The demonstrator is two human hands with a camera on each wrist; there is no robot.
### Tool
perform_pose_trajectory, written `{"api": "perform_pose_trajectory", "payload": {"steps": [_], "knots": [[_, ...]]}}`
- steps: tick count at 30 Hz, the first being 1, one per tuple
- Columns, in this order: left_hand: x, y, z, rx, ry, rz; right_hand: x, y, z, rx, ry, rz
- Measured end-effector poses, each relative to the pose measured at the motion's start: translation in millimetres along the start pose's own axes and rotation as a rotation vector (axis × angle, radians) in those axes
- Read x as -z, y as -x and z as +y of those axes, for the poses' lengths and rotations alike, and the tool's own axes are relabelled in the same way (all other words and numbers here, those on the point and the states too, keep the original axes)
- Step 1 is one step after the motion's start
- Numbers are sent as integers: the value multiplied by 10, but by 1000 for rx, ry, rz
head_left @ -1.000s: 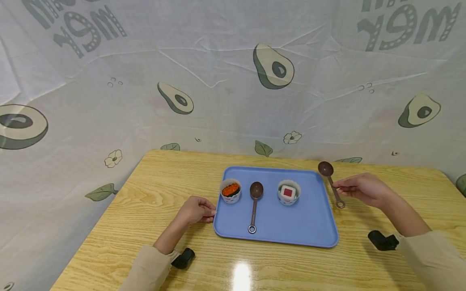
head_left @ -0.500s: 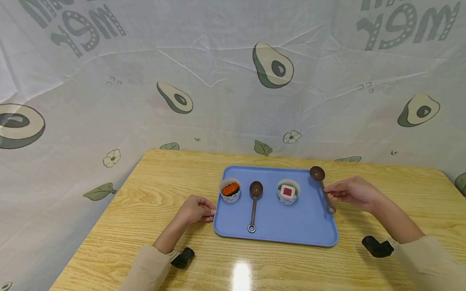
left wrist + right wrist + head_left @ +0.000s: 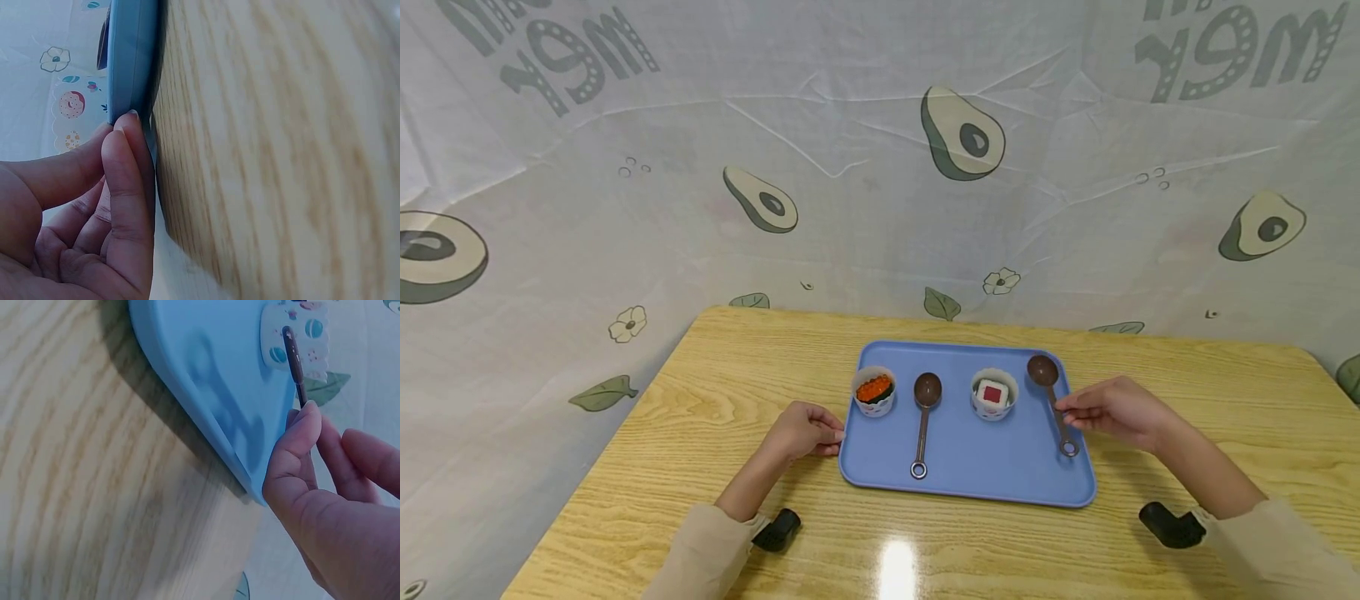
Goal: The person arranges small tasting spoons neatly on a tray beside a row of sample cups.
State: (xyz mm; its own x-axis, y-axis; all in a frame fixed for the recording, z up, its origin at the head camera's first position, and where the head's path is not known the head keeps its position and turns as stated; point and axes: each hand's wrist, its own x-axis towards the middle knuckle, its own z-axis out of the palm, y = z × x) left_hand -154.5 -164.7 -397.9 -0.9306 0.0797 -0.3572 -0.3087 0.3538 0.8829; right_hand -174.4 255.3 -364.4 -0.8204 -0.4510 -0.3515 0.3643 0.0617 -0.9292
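Observation:
My left hand (image 3: 805, 431) holds the left rim of a blue tray (image 3: 985, 467); in the left wrist view its thumb and fingertips meet at the tray's edge. Between the thumb and fingers of my right hand (image 3: 1116, 412) is the handle of a brown spoon (image 3: 1042, 370), over the tray's right side. The right wrist view shows that spoon's handle (image 3: 294, 359) above the tray, with its shadow on the surface. Another brown spoon (image 3: 928, 391) lies left of the tray's middle, bowl away from me.
A paper cup (image 3: 874, 407) with orange roe sushi stands at the tray's upper left. Another paper cup (image 3: 995, 412) holds a white sushi piece with a red centre. The wooden table (image 3: 760, 350) runs back to an avocado-print cloth (image 3: 865, 250).
The right hand has carried its spoon leftward and toward me, from beside the tray to over its right side. The left hand has stayed at the tray's rim.

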Motion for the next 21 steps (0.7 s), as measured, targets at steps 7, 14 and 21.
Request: {"api": "perform_pose_trajectory", "payload": {"steps": [7, 14, 21], "knots": [[-9, -5, 2, 11, 2, 14, -66, 1, 40, -12, 4, 4], [-13, 4, 4, 13, 2, 15, -109, 5, 102, -12, -22, -19], [-5, 6, 12, -1, -3, 7, -163, 22, 157, -27, -1, 4]]}}
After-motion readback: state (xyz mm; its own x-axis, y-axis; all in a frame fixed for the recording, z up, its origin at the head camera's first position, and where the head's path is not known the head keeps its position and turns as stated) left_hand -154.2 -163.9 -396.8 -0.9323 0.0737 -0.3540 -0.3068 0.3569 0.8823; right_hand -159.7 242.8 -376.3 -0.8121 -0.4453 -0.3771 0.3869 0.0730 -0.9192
